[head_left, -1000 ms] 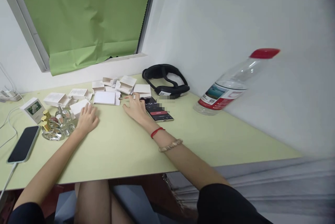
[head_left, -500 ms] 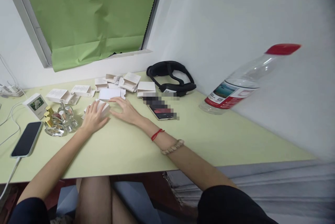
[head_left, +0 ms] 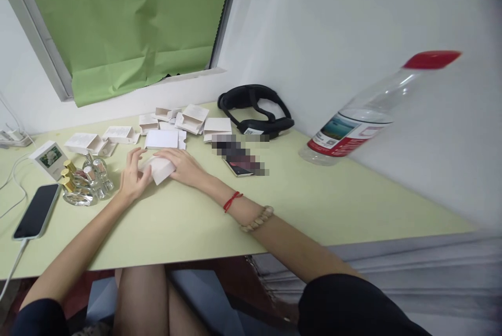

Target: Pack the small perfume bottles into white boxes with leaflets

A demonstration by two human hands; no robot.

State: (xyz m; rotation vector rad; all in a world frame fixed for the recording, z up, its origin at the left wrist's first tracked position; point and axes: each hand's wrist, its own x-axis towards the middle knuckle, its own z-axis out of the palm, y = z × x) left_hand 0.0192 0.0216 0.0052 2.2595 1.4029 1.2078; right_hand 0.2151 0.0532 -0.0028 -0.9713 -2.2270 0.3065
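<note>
A small white cardboard box (head_left: 161, 169) is tilted just above or on the table between my hands. My right hand (head_left: 183, 167) grips it from the right, fingers over its top. On the box's left side is my left hand (head_left: 133, 178), its fingers curved and apart, the thumb close to the box; whether it touches is hard to tell. Just beyond lies a flat white box (head_left: 162, 139). To the left of my left hand stand several glass perfume bottles (head_left: 80, 196), some with gold caps and some with silver ones.
Several open white boxes (head_left: 192, 119) lie along the back. A picture box (head_left: 50, 159) and a charging phone (head_left: 37, 210) are at left. Another phone (head_left: 240, 167), a black headset (head_left: 259, 126) and a red-capped plastic bottle (head_left: 345, 129) stand or lie to the right.
My right hand has moved onto the small box and taken hold of it, tilting it. My left hand has slid off its top to the left side, fingers opening.
</note>
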